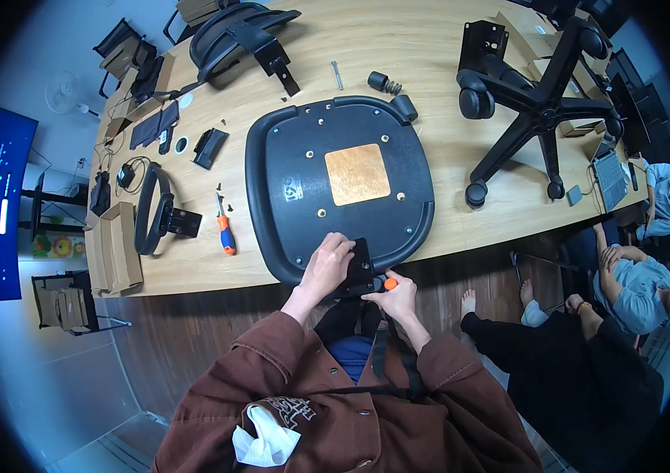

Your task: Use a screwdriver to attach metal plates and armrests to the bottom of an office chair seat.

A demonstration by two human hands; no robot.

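Note:
An office chair seat [295, 150] lies underside up at the table's front edge, with a bare wooden square in its middle. Over the seat's near rim, my left hand [325, 266] grips a black bracket plate [361, 264] with holes in it. Close by on the right, my right hand [398, 299] is closed beside the plate, around something with a round orange end [391, 284]; its kind is hidden by the fingers. To the left of the seat rest a screwdriver [226, 235] with an orange and blue handle, and an armrest [163, 209] with its own bracket.
A five-star chair base [540, 114] with casters stands on the right. At the back lie the chair backrest [232, 43], a bolt [336, 75] and a spring knob [384, 82]. An open cardboard box [114, 252] sits at the left edge. People [630, 288] sit at right.

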